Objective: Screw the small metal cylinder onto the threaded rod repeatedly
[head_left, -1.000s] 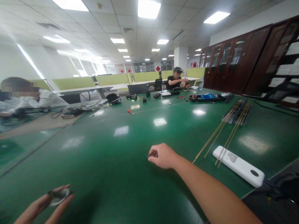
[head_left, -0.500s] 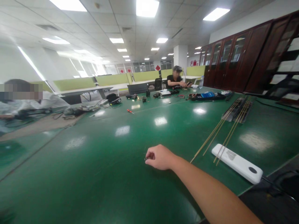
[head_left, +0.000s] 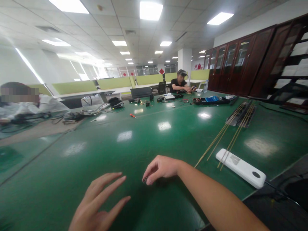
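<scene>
My right hand (head_left: pixel 162 168) is over the green tabletop (head_left: pixel 144 138), its thumb and fingers pinched on a small dark object (head_left: pixel 144 180). Only a bit of that object shows at the fingertips, too little to tell its kind. To its left, my left hand (head_left: pixel 102 200) is held with fingers apart and holds nothing. Its fingertips point toward the right hand, and a gap separates the two.
Right of my forearm lies a white power strip (head_left: pixel 240 166), crossed by thin sticks (head_left: pixel 221 138) that rest on a dark tray. A red screwdriver (head_left: pixel 133 115) lies farther off. One person (head_left: pixel 180 83) sits across the table, another (head_left: pixel 21 102) at left.
My left hand has come into view from below with its fingers apart. My right hand has moved slightly left and toward me, still pinching the small dark object.
</scene>
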Demonstrator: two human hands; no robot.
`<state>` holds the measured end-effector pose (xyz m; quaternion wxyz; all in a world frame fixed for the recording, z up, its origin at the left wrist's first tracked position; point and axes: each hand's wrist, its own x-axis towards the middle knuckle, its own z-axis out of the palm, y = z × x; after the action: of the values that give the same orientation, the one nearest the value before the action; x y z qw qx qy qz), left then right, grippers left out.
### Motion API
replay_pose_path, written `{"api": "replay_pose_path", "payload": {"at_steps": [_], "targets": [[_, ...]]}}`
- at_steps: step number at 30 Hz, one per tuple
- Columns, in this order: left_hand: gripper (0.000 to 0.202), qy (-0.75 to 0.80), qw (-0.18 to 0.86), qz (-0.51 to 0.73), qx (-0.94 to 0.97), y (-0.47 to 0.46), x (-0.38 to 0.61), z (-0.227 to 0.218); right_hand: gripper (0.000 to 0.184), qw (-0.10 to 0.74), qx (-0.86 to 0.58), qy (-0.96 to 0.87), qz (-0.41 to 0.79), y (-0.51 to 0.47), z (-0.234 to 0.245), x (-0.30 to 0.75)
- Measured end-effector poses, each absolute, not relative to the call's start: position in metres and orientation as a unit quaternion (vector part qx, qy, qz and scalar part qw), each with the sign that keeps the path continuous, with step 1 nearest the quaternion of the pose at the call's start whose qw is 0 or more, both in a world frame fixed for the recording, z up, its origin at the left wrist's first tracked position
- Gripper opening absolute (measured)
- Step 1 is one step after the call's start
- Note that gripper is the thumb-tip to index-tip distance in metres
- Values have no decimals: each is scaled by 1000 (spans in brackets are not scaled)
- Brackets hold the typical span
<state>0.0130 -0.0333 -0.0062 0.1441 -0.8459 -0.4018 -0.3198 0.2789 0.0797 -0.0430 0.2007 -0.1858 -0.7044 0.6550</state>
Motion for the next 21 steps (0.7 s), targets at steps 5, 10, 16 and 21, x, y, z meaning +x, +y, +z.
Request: {"api": "replay_pose_path", "payload": {"at_steps": [5,10,16,21], "targets": [[29,-314,87,-322,-889,-9,56,-7,40,230,-165,-660,696,81,-50,276],[31,-338,14,-368,-866,-4,66,-17,38,249,-157,-615,731,82,-50,274],[30,-359,-24,-386,-849,-2,73,-19,33,220,-116,-645,722,78,-45,274],[17,-338,-50,-398,-851,-5,71,-21,43,197,-147,-653,717,79,-49,272]]}}
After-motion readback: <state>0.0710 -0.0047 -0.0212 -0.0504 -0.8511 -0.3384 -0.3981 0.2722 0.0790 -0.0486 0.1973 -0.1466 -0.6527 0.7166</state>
